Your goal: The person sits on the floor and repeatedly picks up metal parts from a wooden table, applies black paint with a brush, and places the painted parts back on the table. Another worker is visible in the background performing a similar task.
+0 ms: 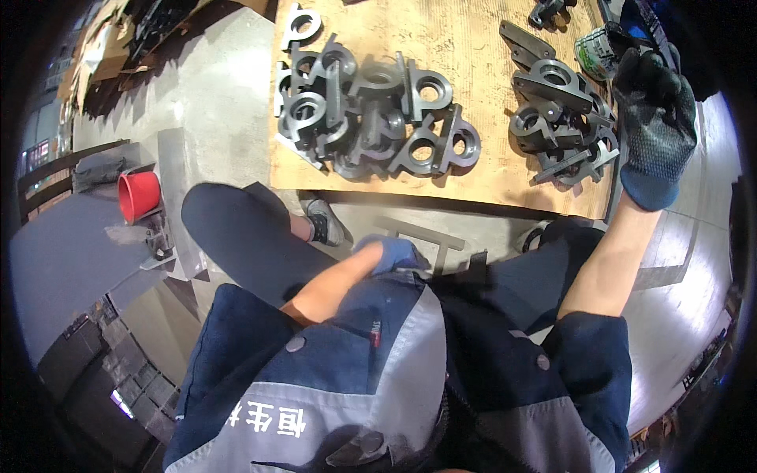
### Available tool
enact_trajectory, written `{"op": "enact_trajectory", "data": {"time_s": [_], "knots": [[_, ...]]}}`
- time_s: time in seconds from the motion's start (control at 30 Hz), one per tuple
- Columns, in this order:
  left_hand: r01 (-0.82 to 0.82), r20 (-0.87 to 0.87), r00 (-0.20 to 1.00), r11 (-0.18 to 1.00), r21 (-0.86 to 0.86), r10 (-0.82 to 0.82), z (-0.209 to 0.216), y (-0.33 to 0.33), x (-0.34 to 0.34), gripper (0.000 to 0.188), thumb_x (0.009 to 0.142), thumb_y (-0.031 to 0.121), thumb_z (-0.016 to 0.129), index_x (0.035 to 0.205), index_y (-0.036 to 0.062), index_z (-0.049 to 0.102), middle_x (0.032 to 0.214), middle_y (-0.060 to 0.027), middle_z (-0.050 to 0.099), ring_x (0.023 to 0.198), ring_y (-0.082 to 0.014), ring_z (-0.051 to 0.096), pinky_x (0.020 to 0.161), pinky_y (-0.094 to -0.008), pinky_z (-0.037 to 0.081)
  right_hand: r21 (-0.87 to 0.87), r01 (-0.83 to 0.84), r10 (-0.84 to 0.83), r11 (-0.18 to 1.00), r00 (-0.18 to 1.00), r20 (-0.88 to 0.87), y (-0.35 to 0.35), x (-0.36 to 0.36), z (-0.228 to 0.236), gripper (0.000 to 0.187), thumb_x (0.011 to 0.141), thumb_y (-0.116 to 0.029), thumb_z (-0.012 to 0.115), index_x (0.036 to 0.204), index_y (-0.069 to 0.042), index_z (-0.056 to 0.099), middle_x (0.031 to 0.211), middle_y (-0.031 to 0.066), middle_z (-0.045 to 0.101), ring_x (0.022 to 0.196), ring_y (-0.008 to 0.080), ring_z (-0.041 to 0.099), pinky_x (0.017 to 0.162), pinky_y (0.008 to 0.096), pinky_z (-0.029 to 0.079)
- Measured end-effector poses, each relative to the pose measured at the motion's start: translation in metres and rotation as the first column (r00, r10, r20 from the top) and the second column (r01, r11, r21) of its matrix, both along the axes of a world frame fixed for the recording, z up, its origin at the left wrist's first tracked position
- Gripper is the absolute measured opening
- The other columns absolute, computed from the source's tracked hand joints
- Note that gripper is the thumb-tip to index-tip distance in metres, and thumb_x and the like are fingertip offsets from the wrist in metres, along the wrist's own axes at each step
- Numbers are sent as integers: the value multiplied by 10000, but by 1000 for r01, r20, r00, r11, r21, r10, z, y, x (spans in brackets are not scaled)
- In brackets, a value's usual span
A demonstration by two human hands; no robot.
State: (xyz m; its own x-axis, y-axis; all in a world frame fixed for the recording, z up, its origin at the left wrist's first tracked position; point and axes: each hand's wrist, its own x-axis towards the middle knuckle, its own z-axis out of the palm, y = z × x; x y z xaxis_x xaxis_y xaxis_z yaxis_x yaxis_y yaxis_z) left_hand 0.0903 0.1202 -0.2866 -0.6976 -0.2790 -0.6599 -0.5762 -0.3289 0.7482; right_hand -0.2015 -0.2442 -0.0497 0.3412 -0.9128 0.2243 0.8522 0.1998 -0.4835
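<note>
My right hand (656, 118), in a dark grey coated glove with a blue cuff, reaches past the table's right edge. Its fingers are curled beside a white and green can (597, 52); what they hold, if anything, is hidden. Close by my lap is my left hand (398, 255), in a blue glove with dark fingertips, its fingers mostly out of sight. A pile of dark metal ring brackets (378, 118) lies on the wooden table (489, 185). Nearer my right hand sits a second pile of similar brackets (556, 118), some flat and some tilted.
A dark metal part (550, 11) lies at the table's far right. Under the near edge, a metal frame bar (422, 234) stands between my legs. On the left are a red bucket (139, 196) and torn cardboard (102, 55).
</note>
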Motion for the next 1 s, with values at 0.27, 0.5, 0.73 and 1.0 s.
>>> {"op": "enact_trajectory", "data": {"time_s": [0.27, 0.5, 0.73, 1.0], "knots": [[-63, 168, 983, 996, -70, 74, 73, -29, 64, 257, 900, 271, 560, 966, 72, 709, 852, -88, 685, 741, -195, 616, 681, -375, 481, -289, -7, -2, 957, 999, -33, 61, 59, 47, 296, 973, -33, 433, 1253, 32, 505, 1295, 194, 557, 1198, 278, 542, 1105, 467, 390], [-302, 314, 862, 900, -315, 399, 53, -78, 35, 408, 908, 344, 485, 958, -10, 681, 922, -206, 682, 874, -319, 666, 760, -411, 499, 4, -121, 121, 993, 992, 41, 59, 66, 34, 330, 939, -128, 521, 1220, 32, 587, 1127, 204, 638, 1060, 312, 612, 1014, 468, 466], [248, 627, 507, 597, -763, 591, 44, -97, 30, 253, 784, 231, 628, 955, 47, 655, 937, -190, 693, 851, -352, 689, 713, -481, 534, -742, 189, -765, 643, 205, -610, 120, 106, 79, 552, 817, -104, 707, 1336, -101, 518, 1233, 158, 620, 1095, 271, 610, 888, 353, 521], [246, 702, 559, 719, -650, 442, 58, -132, 16, 428, 652, 307, 823, 955, 48, 668, 946, -187, 697, 878, -343, 691, 753, -443, 546, -133, 387, -408, 912, 833, -374, 104, 85, 62, 483, 838, 26, 612, 1300, 43, 472, 945, 53, 581, 884, 155, 575, 844, 301, 524]]}}
